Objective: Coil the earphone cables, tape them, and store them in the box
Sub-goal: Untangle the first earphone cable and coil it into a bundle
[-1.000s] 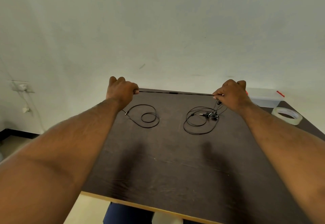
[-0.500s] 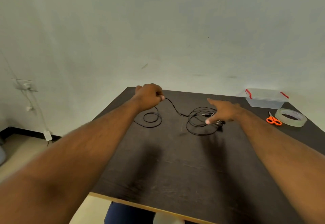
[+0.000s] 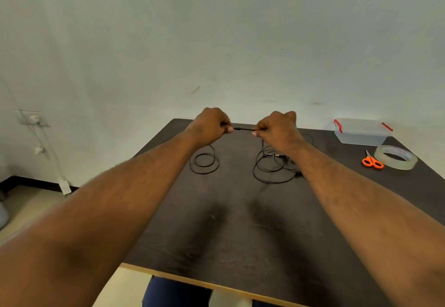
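Both hands are raised over the far part of the dark table (image 3: 240, 222). My left hand (image 3: 212, 126) and my right hand (image 3: 277, 127) each pinch a black earphone cable (image 3: 243, 129), a short stretch of it taut between them. Below the left hand a small loose coil (image 3: 204, 161) lies on the table. Under the right hand sits a larger tangle of black cable with earbuds (image 3: 274, 164), partly hidden by my right forearm. A clear plastic box with red clips (image 3: 361, 130) stands at the far right, with a roll of clear tape (image 3: 395, 157) in front of it.
Orange-handled scissors (image 3: 372, 162) lie just left of the tape roll. A pale wall rises right behind the table's far edge. A wall socket with a hanging white cable (image 3: 36, 123) is at the left, off the table.
My hands, wide apart with the cable stretched a second ago, came together; the right hand let go, touched the tangle, then took the cable again close to the left hand.
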`<control>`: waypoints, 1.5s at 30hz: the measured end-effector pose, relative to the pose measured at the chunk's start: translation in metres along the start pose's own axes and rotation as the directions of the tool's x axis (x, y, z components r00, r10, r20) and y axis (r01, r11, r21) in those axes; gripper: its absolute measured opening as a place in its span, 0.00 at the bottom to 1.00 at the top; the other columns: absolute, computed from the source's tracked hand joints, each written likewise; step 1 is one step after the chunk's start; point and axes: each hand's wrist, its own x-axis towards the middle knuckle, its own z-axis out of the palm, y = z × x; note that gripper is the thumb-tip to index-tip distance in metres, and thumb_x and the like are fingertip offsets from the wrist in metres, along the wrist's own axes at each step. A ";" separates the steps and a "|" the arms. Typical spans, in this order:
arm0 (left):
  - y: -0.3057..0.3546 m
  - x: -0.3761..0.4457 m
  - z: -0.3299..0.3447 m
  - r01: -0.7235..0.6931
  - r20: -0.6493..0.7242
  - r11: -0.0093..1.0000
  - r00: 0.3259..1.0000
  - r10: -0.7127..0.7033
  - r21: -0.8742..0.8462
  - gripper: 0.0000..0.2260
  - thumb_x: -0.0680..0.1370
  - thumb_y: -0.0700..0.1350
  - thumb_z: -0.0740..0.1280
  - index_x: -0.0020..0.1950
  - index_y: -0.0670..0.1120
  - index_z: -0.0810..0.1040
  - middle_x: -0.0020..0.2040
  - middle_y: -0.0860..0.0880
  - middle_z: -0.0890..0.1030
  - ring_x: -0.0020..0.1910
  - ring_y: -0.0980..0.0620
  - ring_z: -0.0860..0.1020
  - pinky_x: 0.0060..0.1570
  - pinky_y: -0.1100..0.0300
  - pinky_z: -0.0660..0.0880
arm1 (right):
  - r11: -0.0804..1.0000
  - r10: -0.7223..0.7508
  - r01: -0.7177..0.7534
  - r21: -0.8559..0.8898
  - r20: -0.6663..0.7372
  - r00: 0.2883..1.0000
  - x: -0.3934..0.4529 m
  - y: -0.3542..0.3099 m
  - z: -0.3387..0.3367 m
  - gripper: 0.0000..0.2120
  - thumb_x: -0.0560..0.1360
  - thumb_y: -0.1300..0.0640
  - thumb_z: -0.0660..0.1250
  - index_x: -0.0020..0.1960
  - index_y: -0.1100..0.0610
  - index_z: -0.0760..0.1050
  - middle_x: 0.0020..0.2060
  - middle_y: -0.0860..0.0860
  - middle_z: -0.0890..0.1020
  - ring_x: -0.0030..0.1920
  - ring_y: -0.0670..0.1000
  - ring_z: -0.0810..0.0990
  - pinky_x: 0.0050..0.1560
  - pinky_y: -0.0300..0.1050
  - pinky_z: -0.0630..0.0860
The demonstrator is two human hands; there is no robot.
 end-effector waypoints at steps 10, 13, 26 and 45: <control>-0.064 -0.007 -0.020 0.026 -0.108 0.969 0.994 0.001 0.246 0.09 0.80 0.42 0.65 0.48 0.41 0.84 0.41 0.43 0.85 0.41 0.47 0.80 0.70 0.70 0.40 | 0.948 -0.036 0.032 -0.317 -0.007 0.999 -0.011 0.061 -0.038 0.06 0.76 0.52 0.68 0.46 0.50 0.83 0.41 0.46 0.85 0.50 0.50 0.74 0.46 0.46 0.51; -0.065 -0.008 -0.023 0.019 -0.118 0.971 0.993 0.009 0.240 0.09 0.79 0.42 0.66 0.42 0.42 0.83 0.39 0.42 0.84 0.39 0.47 0.78 0.72 0.69 0.40 | 0.941 -0.034 0.031 -0.336 -0.003 0.999 -0.012 0.064 -0.039 0.06 0.76 0.52 0.68 0.47 0.51 0.83 0.41 0.46 0.85 0.49 0.50 0.74 0.47 0.46 0.52; -0.038 -0.014 -0.014 0.082 -0.210 0.996 0.974 -0.087 -0.032 0.07 0.79 0.41 0.66 0.48 0.40 0.83 0.46 0.48 0.84 0.44 0.56 0.77 0.55 0.65 0.71 | 0.905 0.412 -0.389 -0.174 0.132 0.901 -0.027 0.073 -0.025 0.17 0.72 0.44 0.71 0.58 0.49 0.79 0.51 0.47 0.83 0.59 0.54 0.77 0.63 0.54 0.59; 0.003 0.009 -0.018 -0.033 -0.032 0.999 0.999 0.033 0.004 0.07 0.77 0.43 0.69 0.49 0.42 0.84 0.47 0.48 0.84 0.45 0.56 0.80 0.41 0.70 0.71 | 0.403 0.142 -0.480 0.779 0.465 0.874 0.005 -0.038 -0.018 0.21 0.75 0.75 0.53 0.57 0.61 0.79 0.50 0.58 0.85 0.52 0.55 0.84 0.63 0.47 0.74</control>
